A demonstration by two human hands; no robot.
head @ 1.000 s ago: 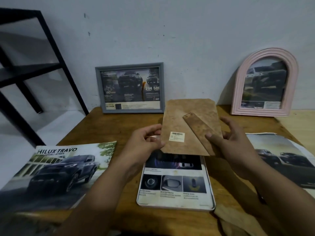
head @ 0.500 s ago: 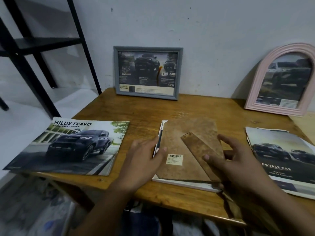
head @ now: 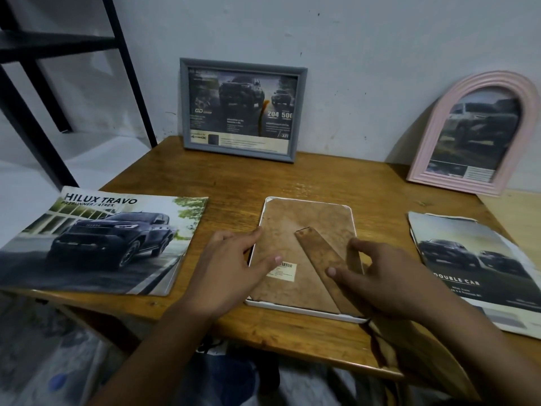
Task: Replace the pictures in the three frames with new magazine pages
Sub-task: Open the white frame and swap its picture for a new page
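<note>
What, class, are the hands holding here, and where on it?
Nothing is gripped. The left hand and right hand press straight fingers on the brown backing board, lying in the white frame near its side edges.

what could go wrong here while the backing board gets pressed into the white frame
The backing board may seat crooked, since the left hand presses only its left edge. The right hand could strain the stand flap it rests on. The white frame lies near the table front edge and might slide off.

frame (head: pixel 304 259) between magazine (head: pixel 96 241) and page (head: pixel 474 268)
</note>
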